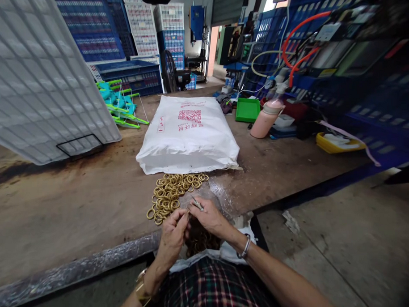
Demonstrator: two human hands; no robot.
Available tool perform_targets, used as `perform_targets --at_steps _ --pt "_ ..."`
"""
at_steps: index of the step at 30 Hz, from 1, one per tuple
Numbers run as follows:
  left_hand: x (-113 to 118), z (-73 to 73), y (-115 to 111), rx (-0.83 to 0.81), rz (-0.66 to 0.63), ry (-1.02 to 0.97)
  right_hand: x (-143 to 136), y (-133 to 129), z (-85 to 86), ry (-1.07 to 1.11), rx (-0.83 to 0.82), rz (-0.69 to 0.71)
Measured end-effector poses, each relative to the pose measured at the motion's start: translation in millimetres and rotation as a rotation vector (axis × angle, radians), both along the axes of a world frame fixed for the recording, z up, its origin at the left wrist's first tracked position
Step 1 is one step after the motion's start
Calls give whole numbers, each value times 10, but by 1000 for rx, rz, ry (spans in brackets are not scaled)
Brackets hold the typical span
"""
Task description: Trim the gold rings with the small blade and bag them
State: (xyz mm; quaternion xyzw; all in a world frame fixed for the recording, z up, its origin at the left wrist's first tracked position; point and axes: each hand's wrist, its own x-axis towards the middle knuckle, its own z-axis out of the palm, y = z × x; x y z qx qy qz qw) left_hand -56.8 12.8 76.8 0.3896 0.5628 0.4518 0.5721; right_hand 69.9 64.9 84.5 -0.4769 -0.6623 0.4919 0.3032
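Observation:
My right hand (209, 217) is closed on a small pointed metal tool (197, 203), whose thin tip sticks out past the fingers. My left hand (175, 228) is pinched shut beside it, fingertips nearly meeting the right ones; whatever sits between them is too small to make out. Just beyond the hands, a pile of brass-coloured rings (167, 194) is spread over the table. Under my hands, more darker-looking rings (204, 244) lie in shadow in an open white bag (233, 252) at my lap, partly hidden by the hands.
A full white printed sack (191, 135) lies behind the rings. At left leans a large white crate (42, 76), near green plastic frames (121, 103). A green tray (248, 110), pink bottle (268, 117) and yellow tray (339, 143) stand right. The table edge (303, 193) runs along the right.

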Motion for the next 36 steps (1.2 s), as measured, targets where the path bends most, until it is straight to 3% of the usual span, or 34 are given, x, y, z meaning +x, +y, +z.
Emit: perform_targets --at_steps 4,12,17,21,24,36 --pt "7 -3 -5 -53 -32 -152 22 -9 -1 24 -5 25" --pt "20 32 -20 -23 -68 -212 41 -25 64 49 -5 38" --pt "27 44 -42 -10 -34 -239 77 -39 57 -107 139 -27" --pt "19 41 -34 18 -16 -225 113 -112 -37 -303 313 112" --pt "11 30 -32 38 -17 -210 113 -156 -101 -379 369 142" --pt "-18 -13 -43 41 -49 -150 124 -135 -46 -424 367 242"
